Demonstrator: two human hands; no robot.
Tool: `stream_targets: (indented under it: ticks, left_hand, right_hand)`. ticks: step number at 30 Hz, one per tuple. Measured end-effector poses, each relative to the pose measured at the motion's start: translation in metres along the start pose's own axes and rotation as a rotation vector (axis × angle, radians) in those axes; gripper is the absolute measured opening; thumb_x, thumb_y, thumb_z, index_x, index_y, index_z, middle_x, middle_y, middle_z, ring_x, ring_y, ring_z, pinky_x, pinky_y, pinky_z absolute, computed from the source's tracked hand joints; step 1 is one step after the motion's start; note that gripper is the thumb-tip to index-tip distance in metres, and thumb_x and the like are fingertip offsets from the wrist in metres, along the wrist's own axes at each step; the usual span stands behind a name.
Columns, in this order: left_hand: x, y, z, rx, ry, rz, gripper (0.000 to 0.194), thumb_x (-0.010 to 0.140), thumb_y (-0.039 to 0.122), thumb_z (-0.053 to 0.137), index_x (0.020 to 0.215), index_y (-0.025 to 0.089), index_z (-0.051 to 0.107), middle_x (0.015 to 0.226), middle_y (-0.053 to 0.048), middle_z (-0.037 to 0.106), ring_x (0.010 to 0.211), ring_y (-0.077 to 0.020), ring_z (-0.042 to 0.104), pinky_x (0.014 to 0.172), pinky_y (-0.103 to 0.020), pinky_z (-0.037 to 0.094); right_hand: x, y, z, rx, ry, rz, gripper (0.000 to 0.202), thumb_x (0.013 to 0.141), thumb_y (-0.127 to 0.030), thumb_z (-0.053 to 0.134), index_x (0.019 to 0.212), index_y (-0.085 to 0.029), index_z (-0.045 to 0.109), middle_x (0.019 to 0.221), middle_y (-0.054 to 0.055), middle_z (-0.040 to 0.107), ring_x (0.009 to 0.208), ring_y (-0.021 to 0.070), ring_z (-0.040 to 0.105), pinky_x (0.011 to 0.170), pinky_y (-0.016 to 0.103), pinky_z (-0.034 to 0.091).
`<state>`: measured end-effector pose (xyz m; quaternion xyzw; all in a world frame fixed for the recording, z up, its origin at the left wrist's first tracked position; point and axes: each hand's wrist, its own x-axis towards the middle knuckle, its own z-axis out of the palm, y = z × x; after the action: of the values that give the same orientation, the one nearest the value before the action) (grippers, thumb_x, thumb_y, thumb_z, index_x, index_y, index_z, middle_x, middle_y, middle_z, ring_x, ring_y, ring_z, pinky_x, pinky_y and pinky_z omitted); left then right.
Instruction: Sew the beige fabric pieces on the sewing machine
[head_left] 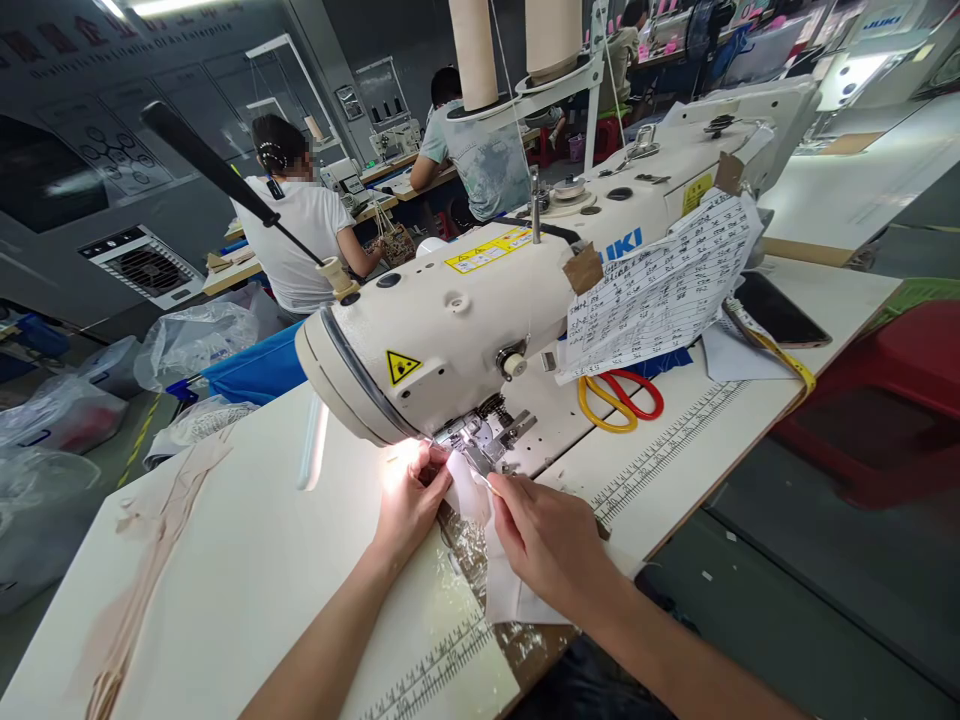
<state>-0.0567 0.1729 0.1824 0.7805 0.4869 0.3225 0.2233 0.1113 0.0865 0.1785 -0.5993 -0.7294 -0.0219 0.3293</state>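
Note:
A pale pink strip of fabric (506, 580) runs from under the presser foot of the white sewing machine (435, 340) down over the table's front edge. My left hand (409, 500) pinches the fabric's left side close to the needle area, lit by the machine's lamp. Thumb and fingers of my right hand (544, 535) are closed on the fabric's right edge, just in front of the foot. The needle tip itself is too small to make out.
Yellow and red scissors (619, 400), a handwritten sheet (652, 290), a phone (781, 308) and a tape measure (787, 365) are at the right. Beige fabric strips (157, 560) lie at the left. A red stool (892, 400) stands right; people sit beyond.

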Motion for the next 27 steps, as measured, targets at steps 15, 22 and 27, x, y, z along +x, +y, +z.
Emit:
stream_targets:
  ticks: [15,22,27]
  left_hand:
    - [0.001,0.001,-0.005,0.203,-0.071,0.265,0.022,0.090,0.024,0.043,0.072,0.020,0.056,0.083,-0.003,0.065,0.065,-0.0129,0.055,0.061,-0.026,0.046]
    - [-0.002,0.003,-0.014,0.325,-0.162,0.455,0.025,0.095,0.021,0.038,0.082,0.020,0.060,0.092,-0.005,0.063,0.078,-0.0150,0.059,0.071,-0.028,0.051]
    - [-0.013,0.012,-0.018,0.473,-0.216,0.458,0.035,0.092,0.014,0.030,0.102,0.020,0.064,0.103,-0.010,0.060,0.083,-0.0184,0.060,0.066,-0.030,0.055]
  right_hand:
    - [0.000,0.001,0.003,-0.053,0.009,-0.034,0.019,0.092,-0.011,0.044,0.099,-0.016,0.061,0.068,0.001,0.068,0.055,0.0116,0.060,0.048,0.024,0.036]
    - [-0.012,-0.001,-0.005,-0.054,0.012,-0.027,0.020,0.088,-0.009,0.045,0.101,-0.015,0.060,0.071,0.003,0.070,0.057,0.0148,0.065,0.050,0.025,0.040]
    - [-0.051,0.001,-0.039,0.340,-0.186,0.049,0.017,0.088,-0.011,0.041,0.093,-0.022,0.053,0.069,-0.002,0.068,0.057,0.0132,0.066,0.051,0.021,0.045]
